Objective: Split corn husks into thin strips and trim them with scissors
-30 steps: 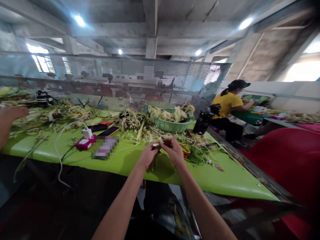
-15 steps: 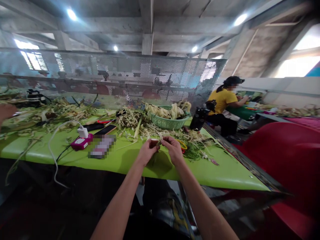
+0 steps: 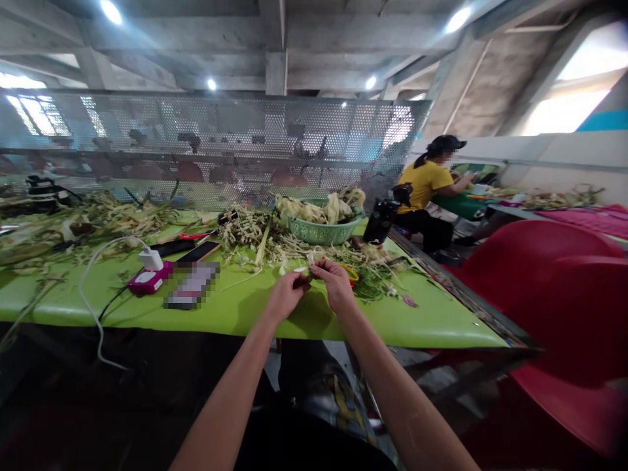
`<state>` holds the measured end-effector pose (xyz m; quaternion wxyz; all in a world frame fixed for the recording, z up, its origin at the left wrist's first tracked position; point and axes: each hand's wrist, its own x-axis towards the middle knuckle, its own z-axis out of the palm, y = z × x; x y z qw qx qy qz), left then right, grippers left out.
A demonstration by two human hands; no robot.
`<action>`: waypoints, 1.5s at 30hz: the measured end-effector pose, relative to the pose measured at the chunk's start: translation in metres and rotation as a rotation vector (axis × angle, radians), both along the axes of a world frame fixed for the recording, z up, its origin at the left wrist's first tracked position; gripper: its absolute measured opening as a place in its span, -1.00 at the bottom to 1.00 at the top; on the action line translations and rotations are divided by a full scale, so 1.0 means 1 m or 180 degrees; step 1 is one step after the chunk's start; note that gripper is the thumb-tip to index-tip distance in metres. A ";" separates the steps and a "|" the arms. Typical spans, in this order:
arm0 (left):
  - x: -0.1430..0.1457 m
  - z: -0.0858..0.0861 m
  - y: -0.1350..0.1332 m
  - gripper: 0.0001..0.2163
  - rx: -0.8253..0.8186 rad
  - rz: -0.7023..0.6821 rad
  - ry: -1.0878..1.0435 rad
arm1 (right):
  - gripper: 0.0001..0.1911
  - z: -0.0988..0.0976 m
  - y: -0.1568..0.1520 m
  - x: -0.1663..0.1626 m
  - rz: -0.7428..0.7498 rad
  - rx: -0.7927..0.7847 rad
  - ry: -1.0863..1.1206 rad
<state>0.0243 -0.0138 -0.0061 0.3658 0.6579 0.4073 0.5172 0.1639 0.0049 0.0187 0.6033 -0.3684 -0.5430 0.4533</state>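
Two hands (image 3: 286, 296) on pale plant matter (image 3: 301, 269)

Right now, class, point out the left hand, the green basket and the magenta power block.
Left hand (image 3: 287, 292): head view, back of the hand.
Green basket (image 3: 322, 233): head view, its near wall.
Magenta power block (image 3: 146, 279): head view, pale round patch.

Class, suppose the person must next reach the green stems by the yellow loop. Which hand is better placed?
Likely the right hand: it lies closest to the green stems, with the left hand on its far side. Both seem to pinch a pale piece, though.
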 end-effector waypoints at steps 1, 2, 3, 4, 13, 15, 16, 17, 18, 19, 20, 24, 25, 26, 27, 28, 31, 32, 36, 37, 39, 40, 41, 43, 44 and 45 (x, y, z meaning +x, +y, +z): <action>0.000 0.001 0.000 -0.95 -0.0048 -0.0052 0.0011 | -0.81 0.000 0.000 0.000 0.0017 -0.0009 0.0005; 0.000 0.002 0.000 -0.95 -0.0097 -0.0112 -0.0008 | -0.81 0.000 0.000 -0.001 0.0038 -0.0016 0.0011; -0.001 0.003 -0.001 -0.94 -0.0143 -0.0178 -0.0058 | -0.82 0.000 -0.001 -0.001 0.0056 -0.0015 0.0019; -0.001 0.004 -0.001 -0.92 -0.0185 -0.0232 -0.0142 | -0.82 0.000 -0.001 -0.002 0.0064 0.0002 0.0033; -0.004 0.008 -0.001 -0.66 -0.0785 -0.0433 -0.1236 | -0.85 0.003 -0.003 -0.006 0.0140 0.0156 0.0065; -0.004 0.008 -0.001 -0.69 -0.0676 -0.0469 -0.1252 | -0.86 0.003 -0.003 -0.006 0.0128 0.0166 0.0012; -0.003 0.008 -0.001 -0.72 -0.0583 -0.0470 -0.1208 | -0.87 0.003 -0.004 -0.006 0.0108 0.0160 -0.0019; -0.003 0.008 -0.001 -0.76 -0.0477 -0.0445 -0.1119 | -0.86 0.003 -0.004 -0.006 0.0095 0.0144 -0.0049; -0.003 0.008 -0.001 -0.78 -0.0373 -0.0398 -0.0995 | -0.86 0.002 -0.004 -0.006 0.0092 0.0120 -0.0075; -0.003 0.009 -0.001 -0.80 -0.0284 -0.0339 -0.0862 | -0.85 0.002 -0.004 -0.006 0.0099 0.0095 -0.0090; -0.003 0.009 -0.002 -0.80 -0.0223 -0.0283 -0.0752 | -0.84 0.002 -0.004 -0.006 0.0109 0.0071 -0.0088; -0.002 0.011 -0.003 -0.79 -0.0341 -0.0291 -0.0966 | -0.82 0.002 -0.003 -0.006 0.0167 0.0008 -0.0010; -0.002 0.011 -0.003 -0.77 -0.0436 -0.0330 -0.1147 | -0.82 0.002 -0.002 -0.006 0.0175 0.0002 -0.0017; -0.002 0.011 -0.003 -0.75 -0.0527 -0.0363 -0.1316 | -0.81 0.002 -0.002 -0.006 0.0179 0.0002 -0.0042; -0.002 0.010 -0.002 -0.72 -0.0595 -0.0383 -0.1454 | -0.81 0.001 -0.002 -0.006 0.0178 0.0013 -0.0080; -0.003 0.009 -0.002 -0.70 -0.0628 -0.0383 -0.1551 | -0.81 0.001 -0.001 -0.007 0.0176 0.0030 -0.0124; -0.004 0.007 0.000 -0.72 -0.0588 -0.0351 -0.1570 | -0.82 -0.001 -0.001 -0.007 0.0195 0.0115 -0.0202; -0.005 0.006 0.000 -0.73 -0.0590 -0.0332 -0.1534 | -0.81 -0.001 -0.001 -0.006 0.0204 0.0141 -0.0214; -0.004 0.008 -0.001 -0.73 -0.0798 -0.0240 -0.1510 | -0.81 -0.002 -0.001 -0.006 0.0147 0.0173 -0.0224; -0.004 0.010 -0.002 -0.71 -0.0854 -0.0229 -0.1554 | -0.82 -0.002 -0.001 -0.006 0.0126 0.0167 -0.0223; -0.004 0.012 -0.003 -0.69 -0.0883 -0.0222 -0.1645 | -0.83 -0.002 -0.002 -0.006 0.0129 0.0163 -0.0212; -0.004 0.012 -0.003 -0.69 -0.0853 -0.0214 -0.1666 | -0.82 -0.002 -0.002 -0.007 0.0150 0.0165 -0.0208; -0.004 0.012 -0.003 -0.69 -0.0807 -0.0207 -0.1661 | -0.82 -0.002 -0.002 -0.007 0.0168 0.0167 -0.0213; -0.005 0.011 -0.002 -0.69 -0.0695 -0.0187 -0.1596 | -0.82 -0.001 -0.002 -0.007 0.0194 0.0161 -0.0244; -0.005 0.009 -0.001 -0.69 -0.0642 -0.0179 -0.1541 | -0.81 -0.001 -0.003 -0.007 0.0209 0.0154 -0.0255; -0.005 0.008 0.000 -0.71 -0.0602 -0.0177 -0.1484 | -0.81 -0.001 -0.003 -0.008 0.0228 0.0152 -0.0255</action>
